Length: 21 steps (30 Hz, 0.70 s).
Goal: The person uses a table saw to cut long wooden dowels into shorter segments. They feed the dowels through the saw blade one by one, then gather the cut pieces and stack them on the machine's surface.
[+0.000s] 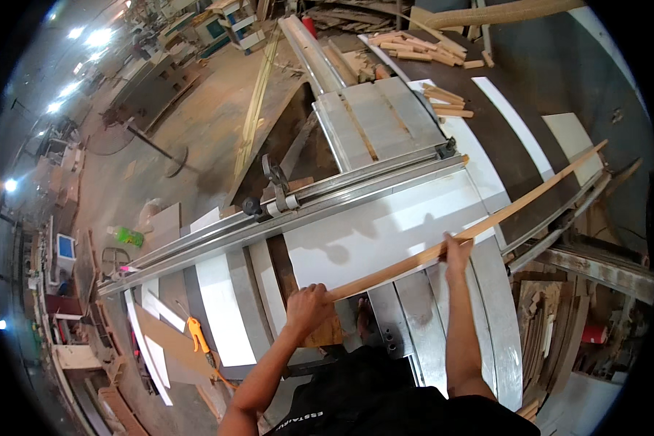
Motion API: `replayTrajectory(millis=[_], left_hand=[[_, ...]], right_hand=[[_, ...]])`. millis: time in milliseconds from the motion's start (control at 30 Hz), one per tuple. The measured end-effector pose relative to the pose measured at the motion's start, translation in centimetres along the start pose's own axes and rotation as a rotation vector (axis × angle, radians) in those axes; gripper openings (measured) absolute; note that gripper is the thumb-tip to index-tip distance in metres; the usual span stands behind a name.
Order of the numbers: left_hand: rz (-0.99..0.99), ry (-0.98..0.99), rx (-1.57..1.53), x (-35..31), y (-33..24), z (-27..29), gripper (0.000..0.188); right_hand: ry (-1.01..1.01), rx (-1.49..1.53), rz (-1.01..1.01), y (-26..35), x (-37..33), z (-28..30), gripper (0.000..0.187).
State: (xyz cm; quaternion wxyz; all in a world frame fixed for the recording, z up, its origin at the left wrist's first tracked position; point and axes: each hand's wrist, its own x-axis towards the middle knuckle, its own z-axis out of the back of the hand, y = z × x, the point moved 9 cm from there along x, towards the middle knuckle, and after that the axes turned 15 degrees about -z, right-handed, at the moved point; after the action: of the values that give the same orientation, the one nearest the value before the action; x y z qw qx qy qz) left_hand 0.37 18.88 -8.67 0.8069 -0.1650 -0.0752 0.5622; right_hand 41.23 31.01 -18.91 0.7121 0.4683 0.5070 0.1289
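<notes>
The left hand [310, 311] is closed around the near end of a long wooden strip [392, 272], while the right hand [457, 256] grips it farther along, fingers narrowed on its edges. That wide spacing probably steadies the length, since the far end runs well out to the right, unheld. The strip slants over a white panel [370, 236] on the metal table [421, 305]; whether it rests there or hangs just above is hard to tell. A straight rail [370, 187] crosses beyond, apart from both hands, presumably as a guide.
</notes>
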Motion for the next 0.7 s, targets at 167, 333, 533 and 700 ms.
replayTrajectory(millis=[167,333,533,700], left_hand=[[0.107,-0.151,-0.15,2.7,0.4,2.8,0.022],[0.063,-0.29,-0.189,9.7,-1.3,4.5,0.025],[0.132,-0.875,0.183,17.4,8.2,15.6,0.064],[0.521,-0.845,-0.435,18.0,18.4,15.4,0.067]], right_hand=[[-0.047,-0.081,0.024,3.2,4.4,-0.2,0.08],[-0.057,-0.216,0.011,4.5,6.3,-2.4,0.09],[-0.11,-0.413,0.015,7.8,7.3,-3.4,0.102],[-0.11,-0.503,0.016,7.6,6.9,-5.0,0.109]])
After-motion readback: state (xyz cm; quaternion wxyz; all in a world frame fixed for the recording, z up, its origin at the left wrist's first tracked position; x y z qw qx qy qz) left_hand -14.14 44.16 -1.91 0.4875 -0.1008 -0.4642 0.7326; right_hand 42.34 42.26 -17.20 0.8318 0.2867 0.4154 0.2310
